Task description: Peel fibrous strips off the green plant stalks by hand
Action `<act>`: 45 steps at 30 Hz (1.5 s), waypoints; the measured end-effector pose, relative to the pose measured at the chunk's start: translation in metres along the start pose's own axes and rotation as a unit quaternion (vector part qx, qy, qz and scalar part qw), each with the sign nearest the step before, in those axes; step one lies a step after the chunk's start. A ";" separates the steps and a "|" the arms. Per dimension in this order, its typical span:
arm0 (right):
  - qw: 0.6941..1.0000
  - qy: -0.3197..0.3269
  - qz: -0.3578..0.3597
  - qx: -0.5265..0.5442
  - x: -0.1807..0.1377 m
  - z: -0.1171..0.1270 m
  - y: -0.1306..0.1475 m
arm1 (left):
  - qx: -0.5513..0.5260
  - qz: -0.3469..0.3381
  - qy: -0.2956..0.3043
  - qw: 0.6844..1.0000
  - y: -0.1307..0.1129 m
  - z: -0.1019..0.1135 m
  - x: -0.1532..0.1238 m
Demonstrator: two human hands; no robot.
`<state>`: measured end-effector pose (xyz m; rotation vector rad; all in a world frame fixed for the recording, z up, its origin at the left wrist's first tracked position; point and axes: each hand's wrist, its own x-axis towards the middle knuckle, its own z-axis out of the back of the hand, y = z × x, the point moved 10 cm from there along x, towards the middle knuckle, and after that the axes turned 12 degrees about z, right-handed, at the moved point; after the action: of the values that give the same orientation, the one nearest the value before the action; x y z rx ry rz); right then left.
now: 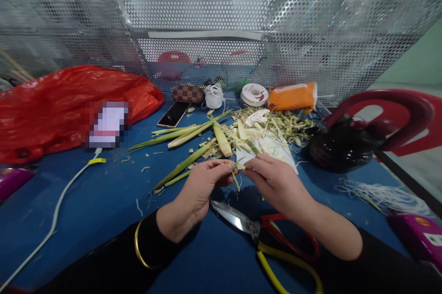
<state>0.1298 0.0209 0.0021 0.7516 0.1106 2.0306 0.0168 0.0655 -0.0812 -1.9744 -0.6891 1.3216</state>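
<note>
My left hand point(203, 183) is closed, thumb and fingers pinching a narrow green plant strip point(236, 181) in the middle of the view. My right hand point(276, 183) is also closed in a pinch, on the same strip or one right beside it; the fingers partly hide the join. Below both hands lie large scissors point(241, 222), blades apart, with one red and one yellow handle. Long green and pale yellow leaf stalks point(186, 165) lie just beyond my left hand. A pale husk piece point(222, 141) and white paper point(288, 158) with plant scraps are past my fingertips.
Behind are a heap of shredded plant bits point(293, 126), a ribbon spool point(254, 95), an orange packet point(293, 96), white string point(214, 96), a checkered case point(188, 94) and a dark phone point(175, 114). A black vessel point(340, 144) stands right; a red bag point(69, 105) and cabled phone point(108, 123) left.
</note>
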 end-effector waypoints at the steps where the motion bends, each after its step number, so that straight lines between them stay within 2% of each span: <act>1: 0.998 0.009 0.034 -0.051 0.000 -0.001 0.007 | 0.000 0.000 -0.003 1.000 0.000 0.001 0.000; 4: 0.976 0.023 0.129 -0.175 -0.002 -0.006 0.027 | -0.013 0.001 -0.014 1.000 0.000 0.003 0.001; 8: 0.956 0.017 0.202 -0.213 -0.006 -0.008 0.045 | -0.017 0.003 -0.014 1.000 0.002 0.003 0.001; 11: 0.967 -0.018 0.168 -0.190 -0.005 0.002 0.041 | -0.005 0.007 -0.010 1.000 0.003 0.002 0.001; 15: 0.991 -0.073 0.011 -0.109 -0.005 0.021 0.009 | -0.006 0.009 0.002 1.000 0.002 0.000 -0.002; 17: 0.995 -0.070 -0.032 -0.066 -0.005 0.022 -0.001 | -0.015 0.010 0.007 1.000 0.000 -0.002 -0.003; 21: 0.997 -0.053 -0.008 -0.052 -0.004 0.018 0.003 | -0.026 0.014 0.008 1.000 -0.001 -0.003 -0.004; 27: 0.984 -0.068 0.081 -0.141 -0.002 0.018 0.027 | -0.013 -0.002 -0.016 1.000 -0.005 0.002 -0.003; 32: 0.980 -0.086 0.096 -0.152 -0.003 0.024 0.033 | 0.024 -0.011 -0.011 1.000 -0.005 0.000 -0.003; 39: 0.991 -0.089 0.076 -0.071 -0.001 0.026 0.026 | 0.087 -0.020 0.016 0.996 -0.007 -0.012 -0.007; 42: 0.994 -0.089 0.064 -0.002 0.000 0.024 0.021 | 0.155 -0.011 0.048 0.987 -0.004 -0.021 -0.011; 45: 0.991 -0.096 0.022 0.089 0.002 0.022 0.009 | 0.202 -0.008 0.093 0.975 -0.001 -0.030 -0.017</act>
<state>0.1339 0.0127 0.0238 1.0658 0.1657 1.9971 0.0386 0.0475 -0.0621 -1.7262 -0.3131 1.1422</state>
